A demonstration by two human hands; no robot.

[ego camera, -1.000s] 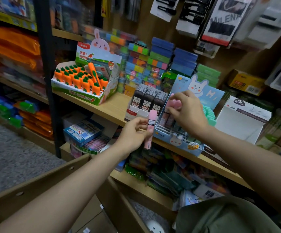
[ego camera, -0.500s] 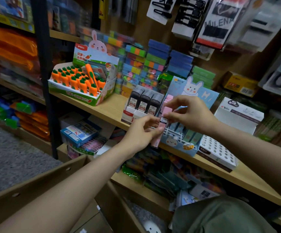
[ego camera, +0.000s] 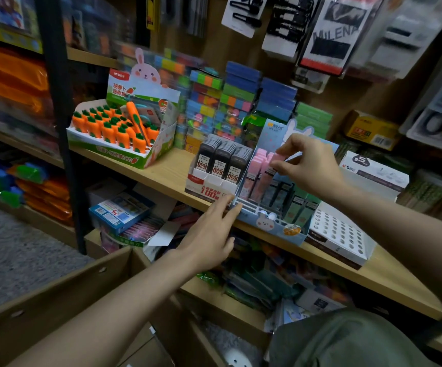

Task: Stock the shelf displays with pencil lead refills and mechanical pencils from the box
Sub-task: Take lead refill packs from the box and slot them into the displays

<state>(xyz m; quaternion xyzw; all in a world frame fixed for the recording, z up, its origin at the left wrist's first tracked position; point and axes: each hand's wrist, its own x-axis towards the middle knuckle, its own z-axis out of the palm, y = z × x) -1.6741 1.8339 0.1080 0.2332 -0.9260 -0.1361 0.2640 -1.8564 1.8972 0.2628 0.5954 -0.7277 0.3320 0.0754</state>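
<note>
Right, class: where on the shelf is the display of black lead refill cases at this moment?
In the head view, the black lead refill cases stand mid-shelf, right of the carrot display and directly left of the blue bunny display box.

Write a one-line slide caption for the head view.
Right hand seats a pink lead refill in the blue bunny display while the left hand steadies its front corner.

At centre frame, pink refill cases stand in a pale blue display box printed with a white rabbit. Left of it are black lead cases with red-and-white labels. At upper left, orange carrots have green tops.
</note>
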